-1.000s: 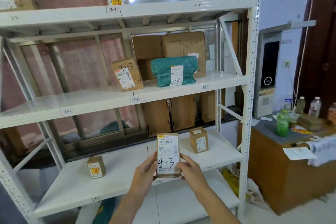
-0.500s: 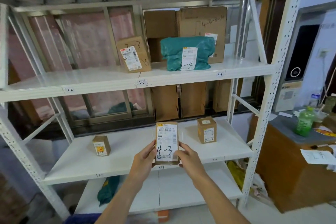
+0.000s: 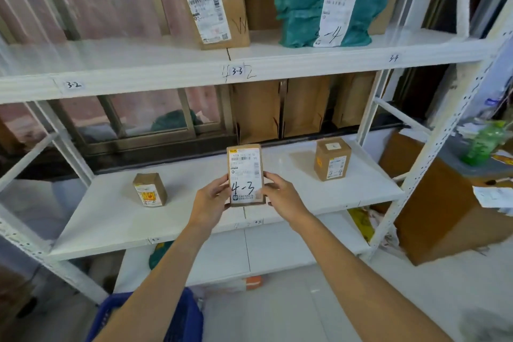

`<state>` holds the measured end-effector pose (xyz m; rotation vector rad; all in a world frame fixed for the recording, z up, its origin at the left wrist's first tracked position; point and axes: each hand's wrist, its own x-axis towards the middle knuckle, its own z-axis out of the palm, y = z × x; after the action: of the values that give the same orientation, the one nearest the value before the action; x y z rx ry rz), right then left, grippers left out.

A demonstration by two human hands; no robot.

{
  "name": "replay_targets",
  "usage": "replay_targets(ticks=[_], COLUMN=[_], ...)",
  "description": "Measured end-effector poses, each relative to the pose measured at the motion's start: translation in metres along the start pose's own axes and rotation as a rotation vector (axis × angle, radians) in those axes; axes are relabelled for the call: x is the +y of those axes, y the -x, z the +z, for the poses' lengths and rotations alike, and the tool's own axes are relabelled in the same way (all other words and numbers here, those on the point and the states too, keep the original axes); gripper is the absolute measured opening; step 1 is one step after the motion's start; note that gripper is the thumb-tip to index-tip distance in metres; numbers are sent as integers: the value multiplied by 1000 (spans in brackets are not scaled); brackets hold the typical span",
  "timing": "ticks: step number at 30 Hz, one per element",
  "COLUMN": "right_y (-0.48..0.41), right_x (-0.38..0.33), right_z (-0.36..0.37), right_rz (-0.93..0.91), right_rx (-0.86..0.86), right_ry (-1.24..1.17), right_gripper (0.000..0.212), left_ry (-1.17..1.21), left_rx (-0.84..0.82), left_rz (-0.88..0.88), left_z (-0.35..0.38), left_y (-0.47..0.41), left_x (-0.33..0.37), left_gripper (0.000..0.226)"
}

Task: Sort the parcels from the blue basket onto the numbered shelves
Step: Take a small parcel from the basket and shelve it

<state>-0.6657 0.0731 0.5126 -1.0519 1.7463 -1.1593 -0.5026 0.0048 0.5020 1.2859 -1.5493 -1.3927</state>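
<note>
I'm in a parcel sorting room, some courier depot. The white steel shelving rack (image 3: 166,78) has slot numbers (image 3: 73,84) handwritten along its shelf edges: 3-2, 3-3, 3-4. The brown cardboard box (image 3: 216,5) and the teal plastic mailer bag (image 3: 305,8) on it carry barcode labels and inked numbers, like the slim brown carton marked 4-3 (image 3: 245,175) that I hold. A blue plastic basket (image 3: 188,322) sits on the floor.

A brown parcel (image 3: 245,175) with a white label handwritten 4-3 is held upright in front of the white shelf (image 3: 111,216), its lower sides gripped by the left hand (image 3: 209,203) and right hand (image 3: 283,197). On that shelf a box marked 4-4 (image 3: 331,158) stands at its 3 o'clock and a smaller box (image 3: 150,189) at 9 o'clock. The blue basket (image 3: 183,316) lies at 7 o'clock.
</note>
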Motion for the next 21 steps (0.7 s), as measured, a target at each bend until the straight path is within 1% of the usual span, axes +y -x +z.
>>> replay_targets(ticks=[2, 5, 14, 18, 21], right_y=[-18, -41, -133, -188, -229], right_x=[-1, 0, 43, 77, 105], right_z=[9, 21, 34, 46, 61], right_rz=[-3, 21, 118, 135, 142], right_rx=[26, 12, -52, -91, -98], right_ry=[34, 86, 285, 306, 307], right_gripper=[38, 41, 49, 49, 45], left_ry=[-125, -259, -380, -273, -131], left_rx=[36, 54, -28, -68, -34], left_rz=[32, 57, -2, -110, -223], left_z=[-7, -10, 8, 24, 41], left_y=[-24, -52, -133, -178, -211], left_x=[-10, -24, -76, -107, -135], left_gripper=[41, 47, 54, 59, 56])
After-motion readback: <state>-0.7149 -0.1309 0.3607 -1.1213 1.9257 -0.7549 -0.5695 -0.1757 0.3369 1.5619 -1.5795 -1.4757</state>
